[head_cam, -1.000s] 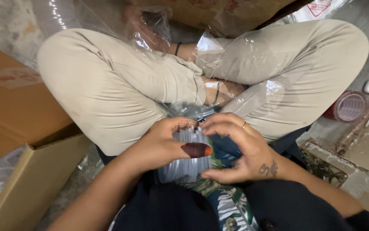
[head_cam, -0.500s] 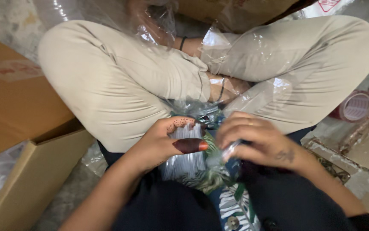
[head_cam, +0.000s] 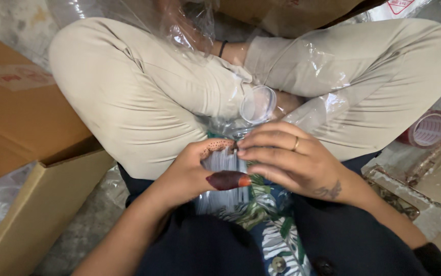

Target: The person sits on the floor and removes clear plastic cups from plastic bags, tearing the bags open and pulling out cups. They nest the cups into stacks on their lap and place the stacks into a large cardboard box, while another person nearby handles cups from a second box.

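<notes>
We are sitting cross-legged on the floor [head_cam: 67, 225] and looking straight down into our lap, where both of our hands are meeting over a stack of clear plastic cups [head_cam: 223, 176] wrapped in a thin clear bag [head_cam: 312, 107].

The stack is lying between the two hands, right under them, with its long axis running away from us: the near end is resting against our patterned shirt [head_cam: 271, 235] and the far end, a round clear rim [head_cam: 257, 104], is poking out toward our crossed shins in beige trousers [head_cam: 128, 92].

Our left hand [head_cam: 189, 174] is curling around the left side of the stack, with the thumb lying across the front of it. It is about half closed and gripping the wrapped cups. Our right hand [head_cam: 292, 163], wearing a ring, is lying over the top and right side, fingers stretched leftward so that their tips are touching the left hand's fingertips just above the stack. It is pressing on the bag, but we cannot tell how firmly it is pinching.

Both hands are equally near, since each is touching the stack. An open cardboard box [head_cam: 21, 168] is standing to our left, and a small red lid [head_cam: 427, 130] is lying well apart on our right.
</notes>
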